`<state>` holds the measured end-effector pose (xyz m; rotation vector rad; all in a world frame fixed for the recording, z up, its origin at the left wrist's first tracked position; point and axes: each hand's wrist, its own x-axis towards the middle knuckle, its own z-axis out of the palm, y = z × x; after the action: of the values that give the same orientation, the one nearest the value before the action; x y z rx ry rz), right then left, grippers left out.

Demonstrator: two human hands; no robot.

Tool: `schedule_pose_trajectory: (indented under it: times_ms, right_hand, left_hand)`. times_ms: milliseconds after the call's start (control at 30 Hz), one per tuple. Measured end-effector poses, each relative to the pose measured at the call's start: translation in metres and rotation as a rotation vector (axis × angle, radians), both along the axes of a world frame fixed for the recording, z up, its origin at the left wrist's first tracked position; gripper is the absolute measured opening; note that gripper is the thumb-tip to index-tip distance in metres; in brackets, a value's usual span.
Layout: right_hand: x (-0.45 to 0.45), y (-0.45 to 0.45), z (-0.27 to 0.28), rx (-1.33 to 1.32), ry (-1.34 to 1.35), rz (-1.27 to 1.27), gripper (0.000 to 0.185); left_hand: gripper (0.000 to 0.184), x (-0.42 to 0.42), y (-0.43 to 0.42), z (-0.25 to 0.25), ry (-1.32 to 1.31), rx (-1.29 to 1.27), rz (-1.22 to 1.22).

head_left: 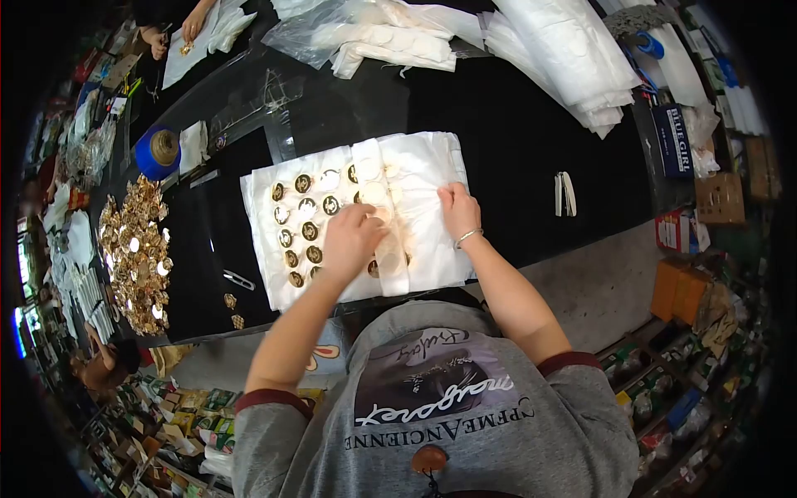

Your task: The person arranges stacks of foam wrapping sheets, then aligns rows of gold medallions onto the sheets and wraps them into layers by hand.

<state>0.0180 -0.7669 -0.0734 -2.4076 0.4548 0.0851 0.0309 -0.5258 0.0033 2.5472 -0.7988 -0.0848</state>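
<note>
A white, soft-looking sheet (432, 166) lies folded on the black table before me. Rows of round gold-and-black metal badges (309, 231) rest on its left part, and pale round shapes show faintly through a folded strip in the middle. My left hand (353, 239) bends over that strip beside the badges, fingers curled down; whatever is under the fingertips is hidden. At the sheet's right side, my right hand (459, 212), with a bracelet at the wrist, has its fingers closed on the white material.
A heap of gold metal pieces (135, 257) lies at left, with a blue-ended spool (158, 153) above it. Small snips (239, 280) are near the front edge. White plastic rolls (564, 58) lie at the back; another person's hand (193, 25) works at top left.
</note>
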Motion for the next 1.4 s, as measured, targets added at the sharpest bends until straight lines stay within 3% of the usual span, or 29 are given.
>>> schedule_pose_trajectory:
  times_ms: [67,267,600,700,767,900,1033,1167,1333,1400]
  right_hand:
    - [0.0,-0.001,0.001,-0.006,0.009,0.007,0.023]
    - [-0.001,0.0,0.004,-0.087,0.043,0.012,0.024]
    - [-0.002,-0.009,-0.001,-0.12,0.016,0.034,0.026]
    - [-0.002,-0.006,-0.001,-0.107,0.032,0.027,0.026]
    - [-0.002,-0.006,0.001,-0.108,0.028,0.018,0.026]
    - [-0.001,-0.003,0.003,-0.109,0.029,0.019,0.026]
    - [0.002,-0.005,0.006,-0.11,0.038,0.023,0.026]
    - [0.001,-0.005,0.007,-0.095,0.032,0.013,0.027]
    - [0.002,-0.003,0.008,-0.081,0.046,-0.004,0.024]
    - [-0.003,-0.001,0.013,-0.081,0.032,-0.027,0.023]
  left_hand:
    - [0.026,-0.029,-0.022,-0.004,0.151,-0.081,0.105]
    - [0.031,-0.066,-0.05,-0.037,0.007,-0.066,0.353]
    - [0.029,-0.068,-0.024,-0.033,0.028,-0.172,0.441]
    - [0.028,-0.07,0.012,-0.024,0.223,-0.208,0.639]
    - [0.028,-0.072,0.021,-0.018,0.21,-0.125,0.653]
    - [0.031,-0.075,0.002,-0.016,-0.07,-0.189,0.545]
    - [0.035,-0.072,-0.006,-0.023,-0.064,-0.084,0.631]
    - [0.04,-0.07,0.011,-0.041,-0.116,-0.084,0.566]
    - [0.045,-0.076,0.034,-0.047,0.22,0.015,0.674]
    - [0.044,-0.081,0.032,-0.036,0.188,-0.011,0.618]
